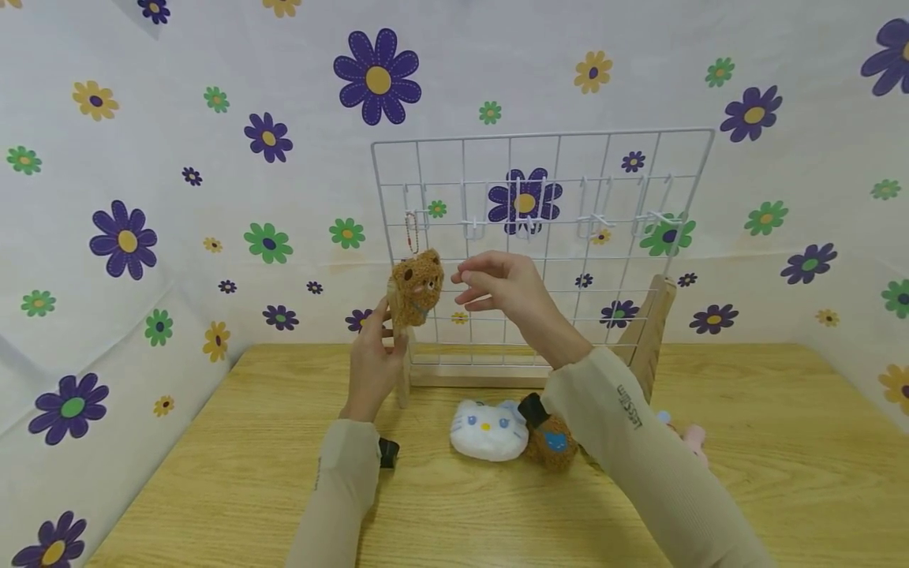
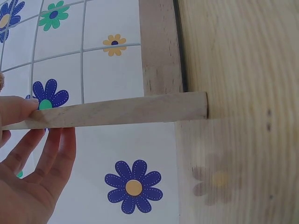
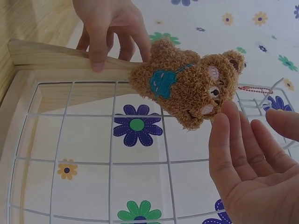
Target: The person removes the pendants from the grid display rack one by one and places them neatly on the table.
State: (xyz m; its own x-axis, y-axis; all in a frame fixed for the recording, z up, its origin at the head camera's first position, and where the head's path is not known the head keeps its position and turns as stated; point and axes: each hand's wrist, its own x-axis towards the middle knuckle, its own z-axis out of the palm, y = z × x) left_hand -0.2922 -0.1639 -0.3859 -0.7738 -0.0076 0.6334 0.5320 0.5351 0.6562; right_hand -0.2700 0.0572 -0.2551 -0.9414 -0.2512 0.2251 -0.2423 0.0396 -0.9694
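Note:
A brown plush bear keychain [image 1: 417, 288] hangs by its red bead chain [image 1: 412, 234] from a hook at the left side of the white wire grid rack [image 1: 511, 296]. Below and behind the bear, my left hand [image 1: 374, 359] grips the rack's left wooden post [image 2: 131, 109], thumb on one side and fingers on the other. My right hand [image 1: 510, 290] is raised just right of the bear, fingers loosely bent and holding nothing. In the right wrist view, its fingertips [image 3: 230, 109] are right at the bear's head, and the blue patch [image 3: 162, 84] on the bear's belly shows.
On the table [image 1: 241, 473] before the rack lie a white cat plush [image 1: 488, 430] and another brown plush [image 1: 552, 443] with a blue patch. A pink plush [image 1: 694, 440] is partly hidden by the right sleeve. Several white hooks [image 1: 592, 221] line the grid's upper part.

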